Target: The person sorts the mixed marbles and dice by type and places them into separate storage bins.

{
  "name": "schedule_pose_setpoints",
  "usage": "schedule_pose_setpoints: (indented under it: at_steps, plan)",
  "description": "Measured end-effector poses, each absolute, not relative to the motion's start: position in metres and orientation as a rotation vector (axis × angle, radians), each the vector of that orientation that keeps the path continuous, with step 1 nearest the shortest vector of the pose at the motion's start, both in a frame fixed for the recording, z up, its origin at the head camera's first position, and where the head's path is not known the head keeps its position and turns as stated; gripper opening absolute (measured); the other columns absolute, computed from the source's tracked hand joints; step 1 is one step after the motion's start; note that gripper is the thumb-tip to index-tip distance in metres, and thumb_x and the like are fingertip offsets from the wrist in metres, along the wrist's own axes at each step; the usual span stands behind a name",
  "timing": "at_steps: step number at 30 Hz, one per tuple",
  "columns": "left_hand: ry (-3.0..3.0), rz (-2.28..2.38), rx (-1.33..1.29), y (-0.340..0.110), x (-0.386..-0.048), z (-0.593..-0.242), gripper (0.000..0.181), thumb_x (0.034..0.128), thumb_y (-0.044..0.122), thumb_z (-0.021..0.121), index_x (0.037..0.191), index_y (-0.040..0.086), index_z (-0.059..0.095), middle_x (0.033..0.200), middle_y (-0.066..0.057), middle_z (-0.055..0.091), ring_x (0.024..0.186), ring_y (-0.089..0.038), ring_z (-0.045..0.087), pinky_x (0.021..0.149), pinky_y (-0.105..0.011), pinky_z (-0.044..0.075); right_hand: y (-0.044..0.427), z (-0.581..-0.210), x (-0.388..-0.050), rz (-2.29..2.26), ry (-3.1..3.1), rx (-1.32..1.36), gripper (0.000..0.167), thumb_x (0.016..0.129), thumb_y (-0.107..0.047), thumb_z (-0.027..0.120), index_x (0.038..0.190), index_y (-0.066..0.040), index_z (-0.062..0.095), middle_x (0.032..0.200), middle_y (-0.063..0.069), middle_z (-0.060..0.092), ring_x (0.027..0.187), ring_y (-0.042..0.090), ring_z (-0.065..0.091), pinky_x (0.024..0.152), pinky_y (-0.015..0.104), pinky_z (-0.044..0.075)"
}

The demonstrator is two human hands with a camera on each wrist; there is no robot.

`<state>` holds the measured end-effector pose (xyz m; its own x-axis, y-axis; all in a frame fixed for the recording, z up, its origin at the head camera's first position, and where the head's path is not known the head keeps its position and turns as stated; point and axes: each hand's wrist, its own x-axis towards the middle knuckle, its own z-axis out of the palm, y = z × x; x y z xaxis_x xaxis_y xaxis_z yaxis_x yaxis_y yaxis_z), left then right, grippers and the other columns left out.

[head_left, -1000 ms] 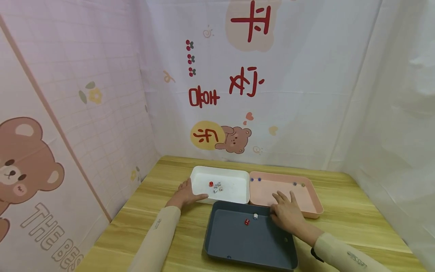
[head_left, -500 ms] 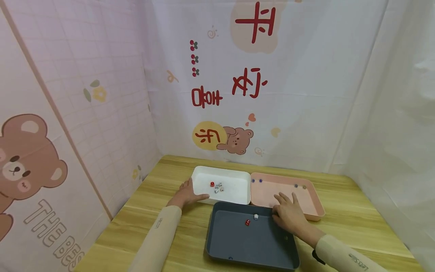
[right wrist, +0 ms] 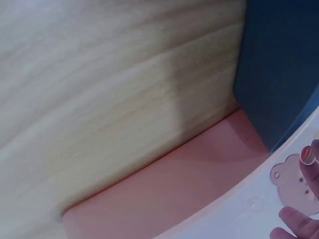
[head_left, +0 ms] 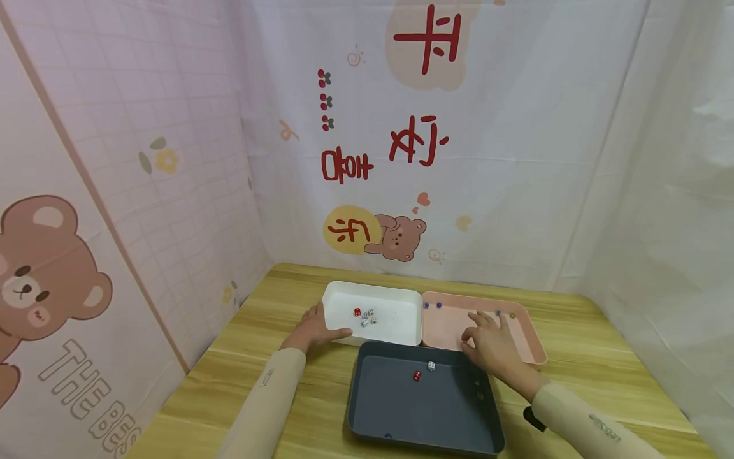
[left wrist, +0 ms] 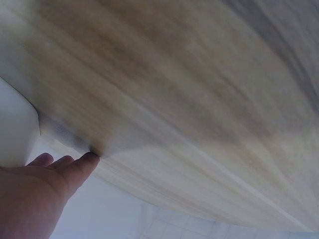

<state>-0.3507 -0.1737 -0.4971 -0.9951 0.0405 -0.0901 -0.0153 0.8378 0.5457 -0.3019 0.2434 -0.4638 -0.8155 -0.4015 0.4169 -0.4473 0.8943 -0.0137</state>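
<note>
The right hand [head_left: 492, 344] is above the near edge of a pink rectangular plastic tray [head_left: 444, 329], close to where that edge meets the far edge of a dark blue-grey rectangular plastic tray [head_left: 413, 411]. Its thumb and index finger pinch a small, clear, reddish bead [right wrist: 307, 155], seen only partly at the right wrist view's edge; the other fingers stand apart from them. The left hand [head_left: 312, 330] is at the near left corner of a white rectangular plastic tray [head_left: 398, 322], fingers along its left side, thumb spread away along its near edge; how firmly it touches, I cannot tell.

The white tray holds a red cube die [head_left: 357, 312] and a cluster of pale dice [head_left: 366, 320]. Two round blue beads [head_left: 439, 305] sit by the pink tray's far left corner; a bluish bead [head_left: 498, 313] and an amber bead [head_left: 512, 315] are toward its far right corner. Inside the dark tray, a red spotted die [head_left: 417, 376] and a white spotted die [head_left: 431, 366] lie near the far edge, two green beads [head_left: 476, 383] along the right edge, and a dark blue bead [head_left: 388, 436] at the near edge, toward the left corner.
</note>
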Motion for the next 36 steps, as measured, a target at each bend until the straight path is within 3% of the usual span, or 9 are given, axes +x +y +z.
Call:
schedule_pose_setpoints:
  at_steps: [6,10,13,22,36]
  plan:
    - [2.915,0.858,0.025,-0.175,-0.352,-0.498,0.131,0.0715,0.074,0.072,0.157,-0.003,0.009,0.158,-0.026,0.021,0.145,-0.042,0.021,0.113,-0.057,0.027,0.253,-0.458,-0.314,0.353,-2.711,0.517,0.007,0.086,-0.022,0.075,0.085,-0.017,0.078,0.127,0.027,0.061,0.121,0.046,0.053,0.097,0.080,0.023]
    - [2.922,0.868,0.032,-0.175,-0.351,-0.496,0.130,0.0718,0.073,0.072,0.156,-0.004,0.010,0.158,-0.026,0.022,0.145,-0.043,0.021,0.112,-0.058,0.027,0.260,-0.452,-0.322,0.520,-2.748,0.505,0.011,0.091,-0.021,0.072,0.091,-0.013,0.080,0.117,0.021,0.067,0.105,0.039,0.063,0.089,0.066,0.044]
    - [2.925,0.875,0.037,-0.175,-0.349,-0.496,0.129,0.0720,0.072,0.073,0.156,-0.004,0.011,0.157,-0.027,0.023,0.144,-0.043,0.023,0.111,-0.057,0.029,0.266,-0.445,-0.327,0.612,-2.793,0.458,0.015,0.093,-0.022,0.070,0.096,-0.010,0.079,0.107,0.013,0.071,0.096,0.034,0.066,0.084,0.055,0.051]
    - [2.921,0.868,0.036,-0.174,-0.348,-0.495,0.129,0.0725,0.072,0.072,0.156,-0.004,0.011,0.157,-0.027,0.023,0.144,-0.043,0.023,0.112,-0.056,0.028,0.280,-0.445,-0.341,0.647,-2.919,0.224,0.029,0.097,-0.035,0.064,0.113,-0.014,0.075,0.111,0.008,0.071,0.104,0.036,0.063,0.083,0.055,0.050]
    - [2.919,0.872,0.035,-0.175,-0.351,-0.498,0.130,0.0720,0.073,0.072,0.156,-0.003,0.010,0.157,-0.026,0.022,0.144,-0.042,0.023,0.112,-0.056,0.029,0.286,-0.454,-0.351,0.711,-2.902,0.188,0.028,0.098,-0.026,0.063,0.117,-0.009,0.074,0.112,0.013,0.071,0.103,0.037,0.064,0.082,0.055,0.051]
